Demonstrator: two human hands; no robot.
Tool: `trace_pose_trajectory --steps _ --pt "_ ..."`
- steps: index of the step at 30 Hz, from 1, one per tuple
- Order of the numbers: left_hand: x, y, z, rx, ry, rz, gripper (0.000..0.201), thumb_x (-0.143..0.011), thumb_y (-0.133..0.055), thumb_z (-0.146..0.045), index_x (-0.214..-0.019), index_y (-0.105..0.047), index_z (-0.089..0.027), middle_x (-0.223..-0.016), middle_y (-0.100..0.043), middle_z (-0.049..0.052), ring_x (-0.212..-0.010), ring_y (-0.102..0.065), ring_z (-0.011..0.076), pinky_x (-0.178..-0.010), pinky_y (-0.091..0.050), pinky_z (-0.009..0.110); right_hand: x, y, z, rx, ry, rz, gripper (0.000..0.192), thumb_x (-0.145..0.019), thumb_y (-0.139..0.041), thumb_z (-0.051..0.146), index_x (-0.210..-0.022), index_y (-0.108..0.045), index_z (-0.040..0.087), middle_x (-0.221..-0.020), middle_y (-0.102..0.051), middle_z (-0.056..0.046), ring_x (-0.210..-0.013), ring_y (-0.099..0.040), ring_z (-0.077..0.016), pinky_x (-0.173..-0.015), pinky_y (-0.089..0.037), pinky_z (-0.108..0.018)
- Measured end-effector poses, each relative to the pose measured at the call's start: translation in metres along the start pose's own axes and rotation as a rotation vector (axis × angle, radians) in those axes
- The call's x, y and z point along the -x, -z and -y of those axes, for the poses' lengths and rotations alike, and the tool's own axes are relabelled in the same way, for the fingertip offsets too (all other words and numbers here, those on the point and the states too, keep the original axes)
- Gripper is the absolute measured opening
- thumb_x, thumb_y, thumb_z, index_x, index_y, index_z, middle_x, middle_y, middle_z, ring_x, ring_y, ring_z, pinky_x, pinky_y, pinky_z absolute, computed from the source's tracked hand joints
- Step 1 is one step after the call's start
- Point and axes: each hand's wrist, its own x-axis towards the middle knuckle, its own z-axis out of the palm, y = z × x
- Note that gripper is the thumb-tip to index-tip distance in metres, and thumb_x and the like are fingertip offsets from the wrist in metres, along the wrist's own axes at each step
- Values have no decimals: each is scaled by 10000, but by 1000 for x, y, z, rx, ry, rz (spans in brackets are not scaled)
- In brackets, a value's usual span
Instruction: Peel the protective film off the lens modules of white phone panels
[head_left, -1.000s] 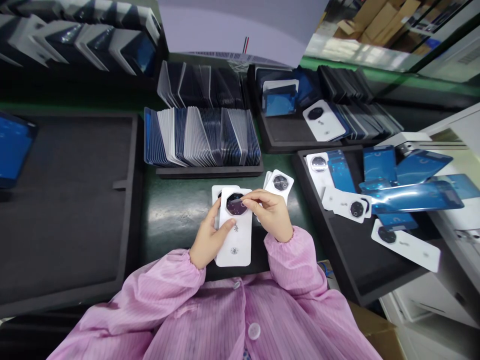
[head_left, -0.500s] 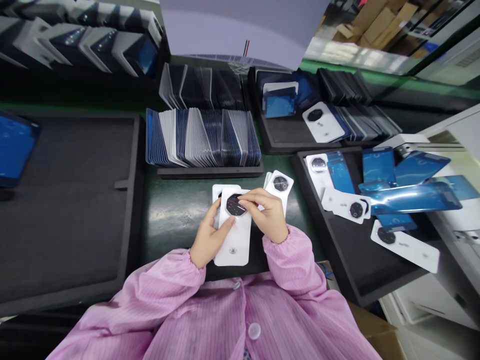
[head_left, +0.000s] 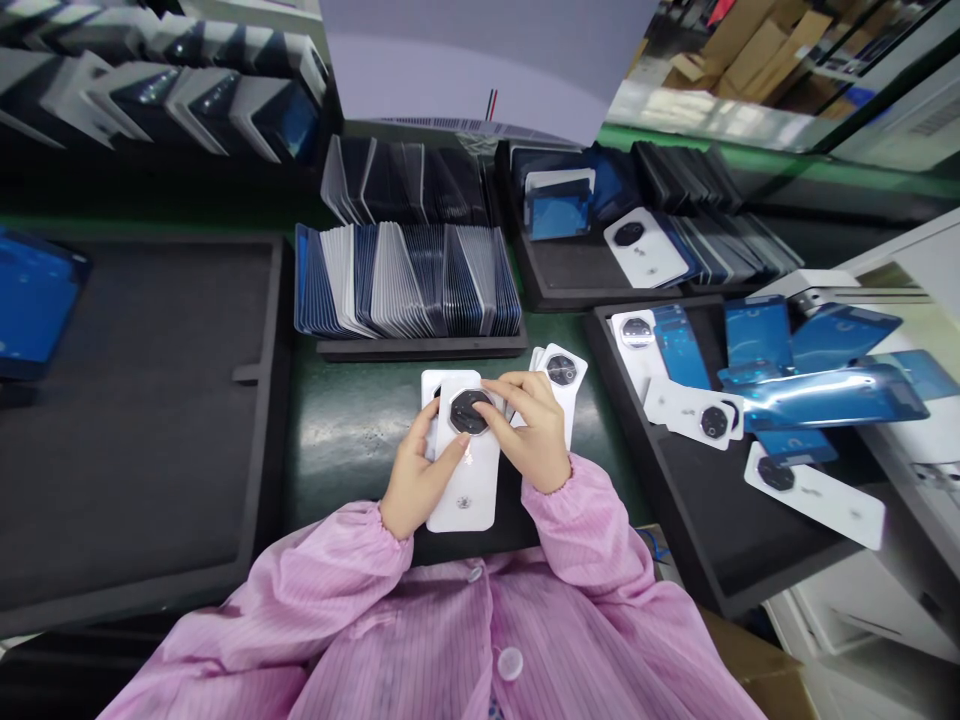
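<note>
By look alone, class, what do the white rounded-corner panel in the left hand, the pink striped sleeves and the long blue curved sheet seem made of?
White rounded-corner panel: perhaps plastic or coated glass, smooth; its face looks even.
Pink striped sleeves: woven fabric, matte; they crease and gather.
Long blue curved sheet: probably plastic film, glossy; bright highlights run along it.

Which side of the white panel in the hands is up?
Decorated side up: the white panel in the left hand shows its dark octagon.
</note>
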Motion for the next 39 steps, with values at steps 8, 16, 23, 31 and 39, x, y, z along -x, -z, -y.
trace_pose_trajectory --steps 8,16,23,31,39 --pt "4 2 4 -136 -103 -14 543 -801 -664 -349 -1298 -492 -214 -1233 -623 91 -1036 -642 241 -874 -544 375 -1 4 -2 -85 -152 57 141 -794 -700 209 -931 -669 210 -871 -601 -47 -865 -575 -207 -739 -506 -366" --pt "5 5 6 -397 -350 -17 513 -833 -631 -295 -1324 -497 -236 -1307 -587 79 -1211 -543 258 -1049 -406 404 -1 10 -5 -199 -215 133 81 -801 -686 212 -871 -647 206 -841 -595 -27 -802 -564 -175 -677 -472 -320" --pt "5 4 8 -378 -312 -16 527 -825 -638 -308 -1324 -492 -219 -1314 -582 89 -1211 -543 259 -1043 -412 399 -3 12 -2 -181 -145 120 74 -821 -654 180 -761 -612 192 -769 -566 -21 -731 -525 -164 -656 -468 -320" --pt "-1 3 -4 -101 -141 -92 487 -798 -650 -322 -1248 -516 -190 -1220 -635 90 -1116 -602 236 -975 -466 362 15 -10 12 -54 346 65 181 -849 -566 62 -932 -573 222 -902 -688 -31 -925 -610 -206 -787 -501 -401" --pt "-2 7 -6 -57 -171 -98 444 -810 -628 -293 -1229 -529 -183 -1245 -621 101 -1167 -569 243 -1035 -409 393 23 -16 14 -143 489 18 262 -861 -558 55 -1078 -572 199 -921 -712 -48 -898 -665 -177 -749 -551 -366"
